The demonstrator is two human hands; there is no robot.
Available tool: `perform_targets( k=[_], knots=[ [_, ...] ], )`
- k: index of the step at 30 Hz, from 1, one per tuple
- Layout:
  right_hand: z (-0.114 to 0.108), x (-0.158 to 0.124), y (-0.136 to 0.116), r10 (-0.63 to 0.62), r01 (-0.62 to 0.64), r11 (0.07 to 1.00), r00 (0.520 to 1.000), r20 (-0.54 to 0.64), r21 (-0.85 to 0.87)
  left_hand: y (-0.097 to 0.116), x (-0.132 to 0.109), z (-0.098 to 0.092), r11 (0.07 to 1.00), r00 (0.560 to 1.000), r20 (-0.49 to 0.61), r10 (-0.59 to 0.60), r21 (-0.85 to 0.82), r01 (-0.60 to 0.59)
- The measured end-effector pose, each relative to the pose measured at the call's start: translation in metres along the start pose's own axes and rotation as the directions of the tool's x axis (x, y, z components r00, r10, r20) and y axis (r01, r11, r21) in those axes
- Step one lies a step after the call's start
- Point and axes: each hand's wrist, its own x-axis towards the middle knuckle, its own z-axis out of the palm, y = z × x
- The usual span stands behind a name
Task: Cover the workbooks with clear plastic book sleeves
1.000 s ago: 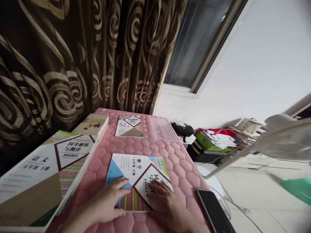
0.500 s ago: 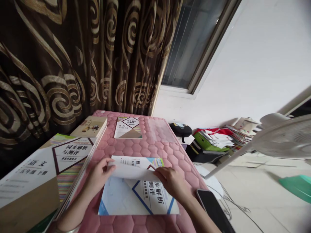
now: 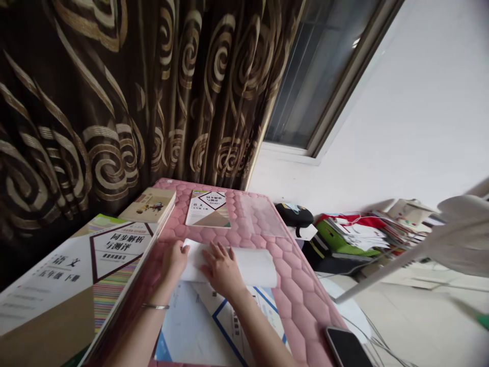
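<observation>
My left hand [image 3: 174, 261] pinches the left edge of a blank white sheet of paper [image 3: 254, 266]. That sheet lies across the upper part of a white and blue workbook [image 3: 191, 321] with Chinese print. Spread flat on the sheet is my right hand [image 3: 223, 270], its fingers apart and its forearm crossing the workbook cover. Whether the sheet is joined to the workbook, I cannot tell. A bracelet circles my left wrist.
Pink quilted padding [image 3: 301, 306] covers the table. Left stand a large Chinese workbook stack [image 3: 46, 300] and a tan book [image 3: 147, 204]. A smaller workbook [image 3: 208, 210] lies farther back. A phone [image 3: 347, 346] is at the right edge, beside a fan [image 3: 454, 239].
The curled white paper now lies flatter across the workbook. My right hand has moved left from its right edge onto its middle and opened. The view has shifted slightly.
</observation>
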Motion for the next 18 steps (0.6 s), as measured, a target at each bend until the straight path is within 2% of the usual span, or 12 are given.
perform_targets(
  k=[3, 8, 11, 13, 18],
  knots=[
    [0.014, -0.002, 0.005, 0.029, -0.029, 0.999, 1.0, 0.009, 0.013, -0.002, 0.013, 0.001, 1.0, 1.0, -0.019, -0.02, 0.008, 0.02],
    [0.018, -0.007, 0.008, 0.115, -0.121, 0.992, 0.985, -0.128, -0.04, 0.006, 0.057, 0.003, 0.988, 0.989, -0.021, -0.149, -0.051, 0.148],
    [0.019, -0.007, 0.007, 0.104, -0.117, 0.991, 0.977, -0.185, -0.058, 0.013, 0.078, 0.008, 0.956, 0.965, 0.076, -0.252, -0.135, 0.261],
    [0.019, -0.006, 0.007, 0.084, -0.099, 0.993, 0.976, -0.201, -0.064, 0.017, 0.084, 0.012, 0.928, 0.947, 0.157, -0.28, -0.211, 0.309],
    [0.019, -0.008, 0.005, 0.03, -0.042, 0.998, 0.978, -0.208, -0.055, 0.024, 0.077, 0.012, 0.86, 0.945, 0.265, -0.192, -0.419, 0.292]
  ],
)
